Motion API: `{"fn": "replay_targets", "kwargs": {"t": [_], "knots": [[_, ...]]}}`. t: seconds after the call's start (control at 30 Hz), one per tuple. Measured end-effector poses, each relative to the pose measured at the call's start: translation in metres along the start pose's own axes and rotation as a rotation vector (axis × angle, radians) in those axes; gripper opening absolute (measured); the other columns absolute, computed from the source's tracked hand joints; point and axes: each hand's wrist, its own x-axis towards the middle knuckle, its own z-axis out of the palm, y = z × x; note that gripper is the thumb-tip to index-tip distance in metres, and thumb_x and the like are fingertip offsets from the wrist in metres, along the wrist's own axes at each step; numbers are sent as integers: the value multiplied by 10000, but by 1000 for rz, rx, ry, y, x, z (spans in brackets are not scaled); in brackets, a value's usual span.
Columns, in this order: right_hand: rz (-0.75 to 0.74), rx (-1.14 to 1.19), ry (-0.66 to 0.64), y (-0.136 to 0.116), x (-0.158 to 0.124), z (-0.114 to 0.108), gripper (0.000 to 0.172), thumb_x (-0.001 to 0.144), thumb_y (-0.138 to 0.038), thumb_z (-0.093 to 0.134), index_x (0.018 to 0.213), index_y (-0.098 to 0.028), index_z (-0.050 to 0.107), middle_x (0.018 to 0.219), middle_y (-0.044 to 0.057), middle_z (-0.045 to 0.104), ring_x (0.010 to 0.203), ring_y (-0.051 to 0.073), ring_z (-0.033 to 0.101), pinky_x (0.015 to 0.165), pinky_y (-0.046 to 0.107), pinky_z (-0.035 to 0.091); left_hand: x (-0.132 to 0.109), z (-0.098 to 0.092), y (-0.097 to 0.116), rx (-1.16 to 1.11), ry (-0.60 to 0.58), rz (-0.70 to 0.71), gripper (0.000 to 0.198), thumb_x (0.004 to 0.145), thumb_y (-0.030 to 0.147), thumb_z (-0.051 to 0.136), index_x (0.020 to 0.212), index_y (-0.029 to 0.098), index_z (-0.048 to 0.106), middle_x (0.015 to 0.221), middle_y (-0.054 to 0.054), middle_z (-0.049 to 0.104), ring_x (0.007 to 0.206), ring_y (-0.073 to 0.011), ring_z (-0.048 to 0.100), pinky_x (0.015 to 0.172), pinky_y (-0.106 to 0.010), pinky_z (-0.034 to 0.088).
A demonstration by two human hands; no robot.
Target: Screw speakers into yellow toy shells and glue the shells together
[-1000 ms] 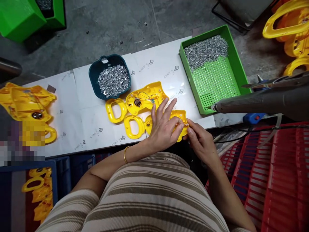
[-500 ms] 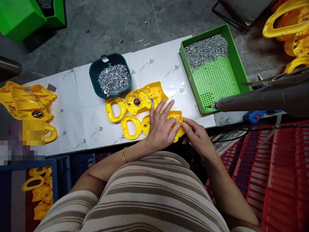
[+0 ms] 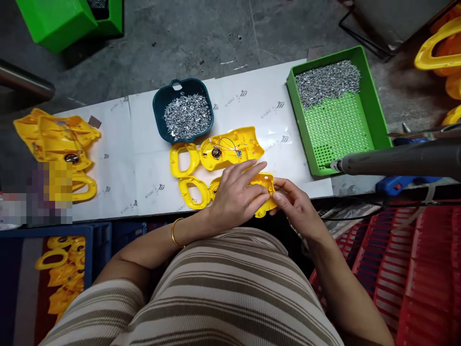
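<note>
The nearer yellow plastic shell (image 3: 262, 208) lies at the table's front edge, its loop handle pointing left. My right hand (image 3: 297, 205) grips its right end between thumb and fingers. Across its middle lies my left hand (image 3: 236, 193), thumb and forefinger closed together over the shell's inside; what they pinch is too small or hidden to make out. The other left fingers stretch out to the right. Just behind sits a second yellow shell (image 3: 248, 138), open side up, holding a round metal part (image 3: 216, 152), thin wires and a small green board (image 3: 239, 153).
A dark teal tub (image 3: 158, 113) of small metal screws stands behind the shells. Farther right is a green perforated tray (image 3: 301, 129) with more screws. A dark tool (image 3: 396, 158) juts in from the right. More yellow shells (image 3: 46, 139) lie left; red crates (image 3: 425, 269) stand right.
The whole view has shifted, so the table appears farther right. My left fingers have come closer together and lower over the near shell. My right hand keeps its hold.
</note>
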Motion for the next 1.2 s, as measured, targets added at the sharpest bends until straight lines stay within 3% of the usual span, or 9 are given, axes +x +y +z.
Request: {"fn": "replay_targets", "kwargs": {"t": [0.2,0.37,0.6,0.77,0.83,0.93,1.0,1.1,1.2], "knots": [[48,-112,-91,-3,-5,-3,448,883,-486,587,1232,-214,519,764,-4,631,613,119,584,583,255,538,14,-15,-24,-36,-87,220,312,955,482,528,972,218,692,1127,-42,718,1023,-198,622,859,-332,452],[28,-133,-156,-4,-4,-3,359,896,-465,575,1163,-227,540,753,-3,607,638,127,568,571,247,534,25,-13,-38,-1,-185,416,383,979,500,467,1214,244,629,984,-38,701,850,-161,594,745,-275,457],[-19,-212,-97,-5,8,-9,346,881,-484,588,1100,-218,568,783,15,629,632,125,558,529,228,515,34,8,-46,86,-108,495,344,993,476,449,1119,241,667,893,-37,683,839,-162,568,663,-287,405],[20,-360,-90,-5,18,-22,408,903,-517,529,1173,-216,578,970,56,660,674,143,608,579,287,560,39,13,-46,153,-61,444,346,1005,469,423,1122,258,671,1086,-23,715,937,-172,581,707,-300,396],[-85,-521,-35,-15,19,-27,393,899,-510,537,1160,-226,613,988,63,653,677,152,614,566,298,543,32,7,-50,140,-23,440,322,989,465,464,1141,267,669,1190,-11,693,990,-175,578,762,-308,409],[-396,-828,195,-42,26,-24,274,884,-450,595,1045,-248,685,884,49,643,655,155,576,554,306,465,10,-6,-62,106,116,312,271,928,487,562,1030,280,704,1122,-5,706,992,-187,570,837,-329,425],[-588,-959,297,-63,39,-11,187,891,-391,605,974,-255,702,796,35,637,636,157,542,596,326,437,-7,-15,-73,136,252,119,209,909,439,589,895,275,718,1014,-12,708,966,-194,562,853,-345,441],[-765,-1111,203,-86,70,21,193,924,-360,553,992,-250,697,842,53,681,763,206,570,680,357,434,-25,-26,-85,227,391,-136,197,897,360,593,787,250,714,991,-48,682,991,-221,543,884,-387,461],[-783,-1304,107,-92,105,56,264,938,-405,508,1004,-235,699,847,83,688,827,248,542,626,355,367,-34,-32,-90,282,437,-222,171,882,338,614,785,245,721,1084,-66,661,1063,-242,517,919,-407,462]]}}
